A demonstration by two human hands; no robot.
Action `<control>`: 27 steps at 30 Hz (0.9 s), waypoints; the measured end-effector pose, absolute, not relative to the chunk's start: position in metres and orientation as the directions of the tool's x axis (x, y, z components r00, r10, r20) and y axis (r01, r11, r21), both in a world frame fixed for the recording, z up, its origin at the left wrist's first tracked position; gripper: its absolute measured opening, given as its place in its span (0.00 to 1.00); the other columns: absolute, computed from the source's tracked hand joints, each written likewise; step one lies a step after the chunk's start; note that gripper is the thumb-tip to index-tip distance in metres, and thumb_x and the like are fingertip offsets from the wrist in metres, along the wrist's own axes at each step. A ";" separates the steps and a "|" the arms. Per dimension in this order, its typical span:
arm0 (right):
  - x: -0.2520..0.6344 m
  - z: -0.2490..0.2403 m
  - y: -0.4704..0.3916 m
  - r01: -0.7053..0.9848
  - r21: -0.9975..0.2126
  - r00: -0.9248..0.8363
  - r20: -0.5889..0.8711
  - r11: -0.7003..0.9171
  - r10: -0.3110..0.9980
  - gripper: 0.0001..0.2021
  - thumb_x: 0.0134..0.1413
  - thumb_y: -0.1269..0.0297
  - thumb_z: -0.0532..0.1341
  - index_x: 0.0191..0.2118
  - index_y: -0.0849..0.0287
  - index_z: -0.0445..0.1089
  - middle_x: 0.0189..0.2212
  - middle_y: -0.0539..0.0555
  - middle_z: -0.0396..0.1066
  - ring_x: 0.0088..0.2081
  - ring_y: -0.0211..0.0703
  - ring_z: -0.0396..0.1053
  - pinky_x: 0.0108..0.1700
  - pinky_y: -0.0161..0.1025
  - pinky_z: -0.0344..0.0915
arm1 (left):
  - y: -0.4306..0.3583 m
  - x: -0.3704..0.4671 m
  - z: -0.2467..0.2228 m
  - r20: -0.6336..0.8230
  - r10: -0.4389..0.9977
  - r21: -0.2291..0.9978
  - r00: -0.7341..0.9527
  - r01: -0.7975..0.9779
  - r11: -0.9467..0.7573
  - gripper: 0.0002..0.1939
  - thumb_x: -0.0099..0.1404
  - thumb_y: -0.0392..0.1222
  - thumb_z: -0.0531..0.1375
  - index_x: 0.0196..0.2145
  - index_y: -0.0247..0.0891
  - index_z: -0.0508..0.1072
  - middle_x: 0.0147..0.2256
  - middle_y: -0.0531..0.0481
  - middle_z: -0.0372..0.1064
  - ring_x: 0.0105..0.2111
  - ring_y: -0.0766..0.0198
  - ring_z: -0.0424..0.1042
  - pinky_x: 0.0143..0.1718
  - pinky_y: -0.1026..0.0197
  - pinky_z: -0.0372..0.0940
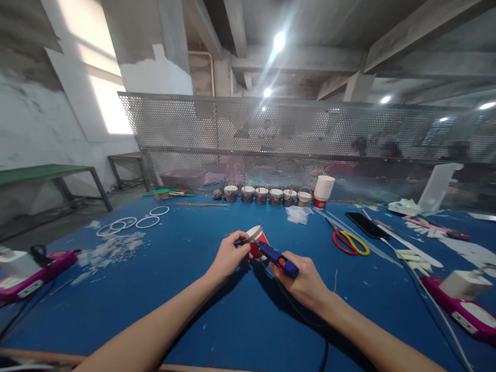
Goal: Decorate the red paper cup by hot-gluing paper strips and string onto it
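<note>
Near the middle of the blue table (170,315), my left hand (231,254) has its fingers wrapped round a red and white paper cup (253,233), which is tilted. A thin greyish strip lies between the fingers and the cup's rim; its shape is hard to make out. My right hand (301,276) grips a blue glue gun (278,258), its nozzle at the cup's side. The gun's dark cord runs down toward the table's front edge.
Several small decorated cups (261,196) and a cup stack (324,188) line the back. White rings (147,222) and scraps lie left. Scissors (351,243), a phone (367,225) and cables are right. Purple power strips (36,276) flank both sides. Behind stands a perforated metal screen (174,134).
</note>
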State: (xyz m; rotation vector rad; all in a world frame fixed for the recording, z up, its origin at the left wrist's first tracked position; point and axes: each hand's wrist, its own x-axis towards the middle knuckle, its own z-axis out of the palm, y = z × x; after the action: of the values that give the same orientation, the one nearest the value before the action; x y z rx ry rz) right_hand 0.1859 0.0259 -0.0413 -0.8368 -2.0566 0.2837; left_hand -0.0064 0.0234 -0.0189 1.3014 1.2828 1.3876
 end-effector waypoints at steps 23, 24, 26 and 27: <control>0.189 -0.040 0.031 0.419 -0.603 -0.314 0.605 0.678 0.732 0.14 0.56 0.57 0.57 0.23 0.57 0.62 0.17 0.48 0.63 0.19 0.34 0.57 0.24 0.32 0.57 | 0.025 -0.011 -0.014 0.160 0.982 0.987 -0.100 0.049 -0.156 0.07 0.43 0.35 0.56 0.22 0.38 0.73 0.14 0.55 0.65 0.16 0.69 0.62 0.20 0.66 0.55; 0.188 -0.040 0.029 0.419 -0.596 -0.326 0.606 0.685 0.726 0.14 0.56 0.57 0.57 0.23 0.57 0.61 0.17 0.47 0.63 0.19 0.34 0.56 0.23 0.32 0.57 | 0.024 -0.011 -0.014 0.155 0.983 0.987 -0.101 0.047 -0.151 0.07 0.43 0.35 0.55 0.22 0.38 0.72 0.14 0.55 0.65 0.16 0.69 0.62 0.20 0.67 0.55; 0.188 -0.040 0.027 0.409 -0.596 -0.332 0.607 0.690 0.722 0.14 0.56 0.58 0.58 0.23 0.57 0.61 0.17 0.47 0.62 0.19 0.34 0.56 0.23 0.32 0.56 | 0.024 -0.011 -0.013 0.153 0.983 0.988 -0.099 0.046 -0.149 0.07 0.43 0.35 0.55 0.21 0.38 0.72 0.14 0.55 0.65 0.16 0.69 0.62 0.21 0.67 0.54; 0.187 -0.039 0.027 0.400 -0.606 -0.327 0.607 0.688 0.724 0.14 0.55 0.58 0.58 0.23 0.57 0.62 0.17 0.47 0.63 0.19 0.34 0.56 0.23 0.32 0.56 | 0.024 -0.011 -0.013 0.156 0.983 0.987 -0.097 0.046 -0.153 0.07 0.43 0.35 0.55 0.21 0.38 0.72 0.14 0.55 0.65 0.16 0.69 0.62 0.21 0.66 0.55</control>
State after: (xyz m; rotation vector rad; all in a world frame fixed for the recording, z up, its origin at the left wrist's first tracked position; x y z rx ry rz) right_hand 0.1874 0.0267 -0.0386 -0.8699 -1.9574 0.4340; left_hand -0.0110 0.0237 -0.0125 1.3031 1.2350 1.3815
